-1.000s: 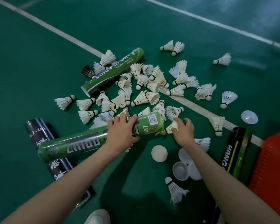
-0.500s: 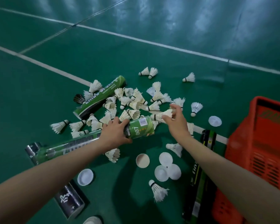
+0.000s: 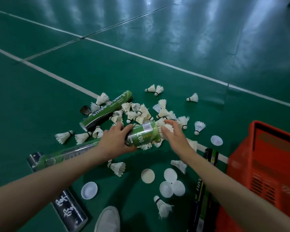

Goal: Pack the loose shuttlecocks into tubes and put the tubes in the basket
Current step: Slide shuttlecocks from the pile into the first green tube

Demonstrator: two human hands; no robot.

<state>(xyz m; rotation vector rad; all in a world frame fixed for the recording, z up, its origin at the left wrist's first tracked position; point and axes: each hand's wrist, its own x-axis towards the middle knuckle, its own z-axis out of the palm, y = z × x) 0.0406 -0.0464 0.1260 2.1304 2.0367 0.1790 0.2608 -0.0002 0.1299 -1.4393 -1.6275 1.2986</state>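
Both bare forearms reach out from the near edge, angling in toward each other. Left hand is wrapped around the green tube near its open end, thumb on the near side. Right hand sits just right of that opening, fingers spread and slightly bent, can't tell if it's pinching anything.

This is an indoor badminton court in a sports hall. The floor is green synthetic court matting, marked with white boundary lines that cross it at angles, and a dark seam runs between the mats. Its glossy surface carries pale streaks of reflected overhead light. White feather shuttlecocks lie scattered on it among shuttlecock tubes, round tube caps and an orange plastic basket standing at the right.
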